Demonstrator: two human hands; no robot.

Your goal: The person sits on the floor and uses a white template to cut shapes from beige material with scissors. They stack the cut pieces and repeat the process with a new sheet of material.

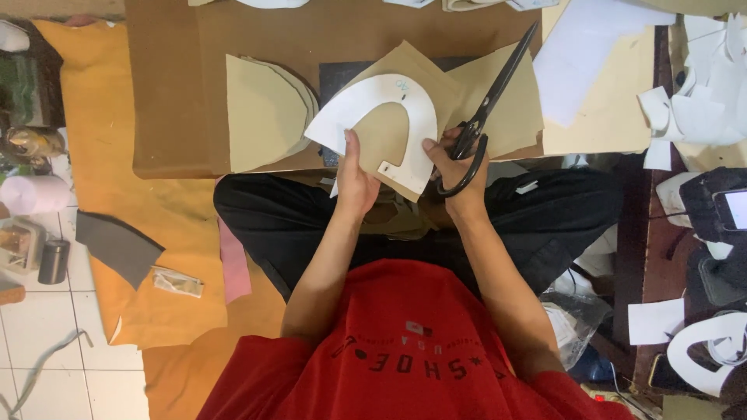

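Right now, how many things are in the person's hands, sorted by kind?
White U-shaped paper pattern: 1, pinched by both hands
Tan sheet under it: 1, held with the pattern
Black scissors: 1, in the right hand
Total: 3

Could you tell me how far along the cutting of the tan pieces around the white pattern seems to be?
Done, it seems: a stack of cut tan pieces lies on the board. In hand: the left hand pins the white U-shaped pattern on a tan sheet, while the right hand holds black scissors, blades together. Left: this sheet's outline looks uncut, and another tan sheet lies under it.
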